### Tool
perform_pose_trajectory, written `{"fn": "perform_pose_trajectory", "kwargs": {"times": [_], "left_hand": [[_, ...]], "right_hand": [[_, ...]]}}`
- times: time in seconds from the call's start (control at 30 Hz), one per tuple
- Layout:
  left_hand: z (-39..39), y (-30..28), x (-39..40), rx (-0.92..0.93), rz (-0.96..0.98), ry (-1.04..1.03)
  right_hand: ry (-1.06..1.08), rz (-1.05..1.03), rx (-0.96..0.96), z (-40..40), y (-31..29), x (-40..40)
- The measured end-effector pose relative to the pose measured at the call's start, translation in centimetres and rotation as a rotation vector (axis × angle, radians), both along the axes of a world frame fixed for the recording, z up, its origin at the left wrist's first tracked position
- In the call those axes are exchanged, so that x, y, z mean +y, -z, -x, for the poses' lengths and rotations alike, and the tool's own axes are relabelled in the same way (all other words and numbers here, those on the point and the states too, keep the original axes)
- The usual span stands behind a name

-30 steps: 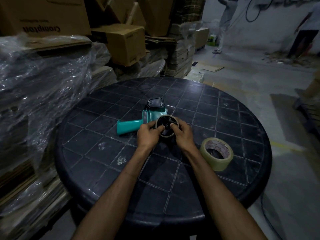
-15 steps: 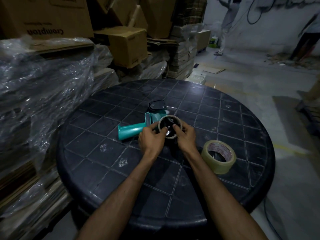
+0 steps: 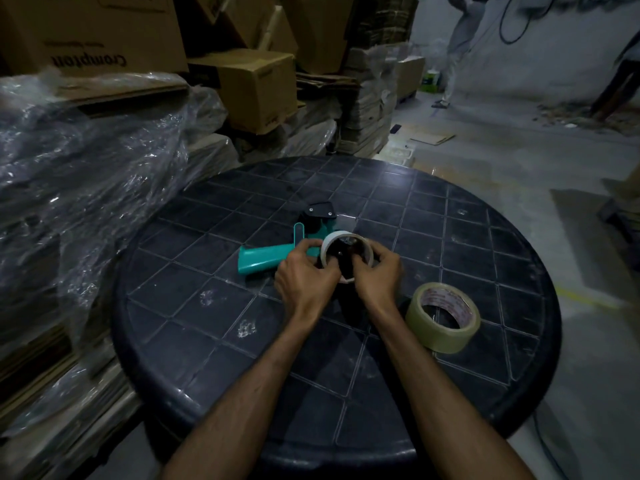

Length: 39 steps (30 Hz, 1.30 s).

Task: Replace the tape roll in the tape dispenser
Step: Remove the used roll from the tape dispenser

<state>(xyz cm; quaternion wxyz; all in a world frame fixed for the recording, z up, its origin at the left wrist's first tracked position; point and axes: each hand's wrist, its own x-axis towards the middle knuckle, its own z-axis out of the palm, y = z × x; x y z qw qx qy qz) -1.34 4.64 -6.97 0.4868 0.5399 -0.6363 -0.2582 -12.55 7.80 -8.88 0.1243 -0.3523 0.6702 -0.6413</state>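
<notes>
mid-table, hands [image 3: 341, 271] grip empty core [image 3: 346, 252].

My left hand [image 3: 304, 275] and right hand [image 3: 377, 275] cover the near rim of the core [image 3: 346, 245]; I can't tell if it sits on the dispenser [image 3: 266, 259] hub or clear of it. Hub too dark to read. Dispenser's front end dim, detail lost. Roll [image 3: 443, 317] label too small to read. Both my forearms cut off by the bottom edge.
</notes>
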Motion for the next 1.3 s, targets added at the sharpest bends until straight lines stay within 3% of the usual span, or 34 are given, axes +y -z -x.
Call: {"fn": "perform_pose_trajectory", "kwargs": {"times": [0.23, 0.37, 0.63, 0.8, 0.93, 1.03, 1.1, 1.2, 1.3], "left_hand": [[0.2, 0.4, -0.4, 0.059, 0.078, 0.021], [-0.2, 0.3, -1.1, 0.239, 0.017, 0.13], [-0.7, -0.2, -2.2, 0.618, -0.298, 0.191], [-1.1, -1.1, -1.7, 0.821, -0.601, 0.382], [-1.1, -1.2, -1.4, 0.863, -0.685, 0.495], [-1.1, -1.3, -1.3, 0.751, -0.646, 0.528], [-1.0, -1.3, -1.3, 0.731, -0.626, 0.587], [-1.2, -1.2, -1.3, 0.851, -0.65, 0.753], [-1.1, -1.0, -1.1, 0.788, -0.579, 0.85]], "right_hand": [[-0.034, -0.037, 0.003, -0.6, -0.4, 0.3], [-0.103, -0.027, 0.004, -1.0, -0.5, 0.2], [-0.154, 0.02, -0.046, -0.7, -0.9, 0.6], [-0.174, 0.079, 0.181, -1.0, -1.1, 1.2], [-0.31, 0.156, 0.198, -1.5, -1.4, 1.5], [-0.377, 0.218, 0.12, -1.5, -1.4, 1.7], [-0.372, 0.236, 0.071, -1.6, -1.5, 1.5], [-0.359, 0.256, -0.015, -1.1, -1.1, 1.3], [-0.362, 0.22, -0.065, -0.5, -0.6, 1.4]]}}
